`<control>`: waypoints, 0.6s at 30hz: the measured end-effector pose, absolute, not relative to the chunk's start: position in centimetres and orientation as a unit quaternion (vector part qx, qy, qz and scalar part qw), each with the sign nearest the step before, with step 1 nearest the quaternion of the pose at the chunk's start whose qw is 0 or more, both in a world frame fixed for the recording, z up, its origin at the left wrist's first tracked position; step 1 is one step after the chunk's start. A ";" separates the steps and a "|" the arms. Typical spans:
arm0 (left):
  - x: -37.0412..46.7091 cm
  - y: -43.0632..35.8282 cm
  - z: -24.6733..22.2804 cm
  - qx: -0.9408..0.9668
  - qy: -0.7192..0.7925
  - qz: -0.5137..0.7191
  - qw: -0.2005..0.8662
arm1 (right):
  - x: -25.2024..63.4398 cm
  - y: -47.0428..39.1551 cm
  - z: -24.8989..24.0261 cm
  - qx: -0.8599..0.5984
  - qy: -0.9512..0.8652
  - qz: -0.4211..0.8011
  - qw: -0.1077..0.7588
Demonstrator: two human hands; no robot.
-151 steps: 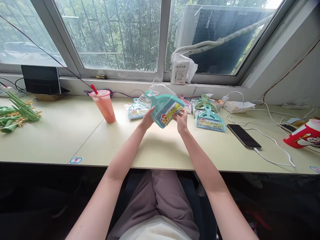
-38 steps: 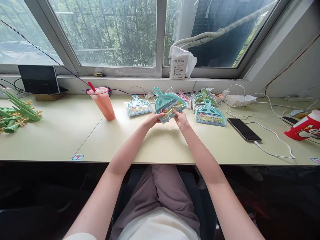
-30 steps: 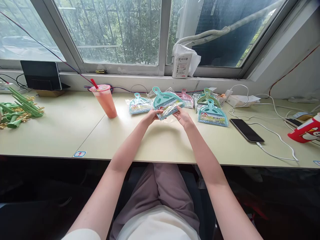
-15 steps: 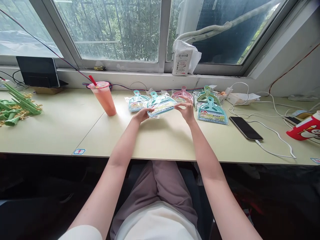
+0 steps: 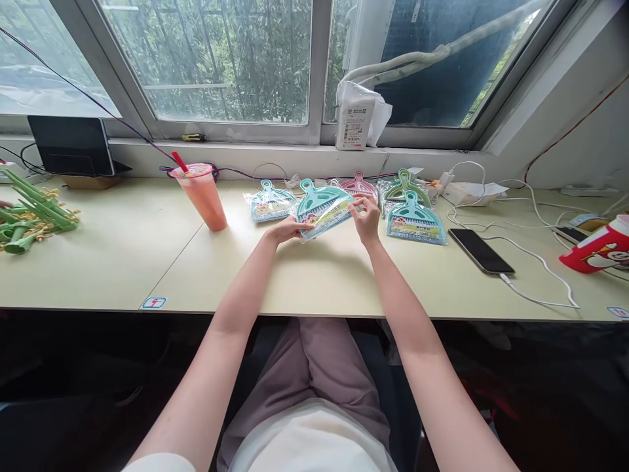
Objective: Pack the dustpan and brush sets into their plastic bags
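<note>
A teal mini dustpan and brush set (image 5: 324, 204) in a clear plastic wrapper is held tilted above the table, its right side higher. My left hand (image 5: 287, 230) grips its lower left corner, thumb on top. My right hand (image 5: 366, 215) pinches the right end of the wrapper between thumb and fingers. Behind to the left lies another wrapped teal set (image 5: 270, 203). A pink set (image 5: 360, 183) is partly hidden behind my right hand. To the right are a green set (image 5: 405, 187) and one more teal set (image 5: 415, 221).
A lidded cup of orange drink (image 5: 204, 200) with a red straw stands left. Green plastic stalks (image 5: 37, 213) lie far left, before a tablet (image 5: 71, 145). On the right are a charging phone (image 5: 481, 250), white cables and a red container (image 5: 597, 252). The table's front edge (image 5: 314, 314) is near.
The held set has turned so its face and handle show more fully, and its right end has risen. Both hands still grip it. A bit of someone's hand now shows at the far left edge.
</note>
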State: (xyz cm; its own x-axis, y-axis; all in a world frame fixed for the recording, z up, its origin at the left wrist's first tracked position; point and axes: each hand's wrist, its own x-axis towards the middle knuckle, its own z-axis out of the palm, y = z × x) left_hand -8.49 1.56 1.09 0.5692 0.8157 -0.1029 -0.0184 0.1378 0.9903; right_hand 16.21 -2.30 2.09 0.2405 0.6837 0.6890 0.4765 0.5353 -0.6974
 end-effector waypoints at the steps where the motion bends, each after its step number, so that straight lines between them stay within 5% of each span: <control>1: -8.3 1.6 1.1 0.581 0.340 0.320 0.666 | 16.1 -2.3 2.0 -0.488 -0.607 0.069 0.624; 6: -8.4 1.8 1.2 0.580 0.355 0.344 0.648 | 15.9 -1.8 1.5 -0.499 -0.599 0.107 0.617; 12: -8.1 1.7 1.3 0.601 0.367 0.316 0.636 | 17.2 -0.1 0.2 -0.511 -0.495 0.408 0.572; 18: -5.1 0.1 1.7 0.556 0.318 0.411 0.648 | 17.6 0.2 -0.4 -0.504 -0.366 0.407 0.667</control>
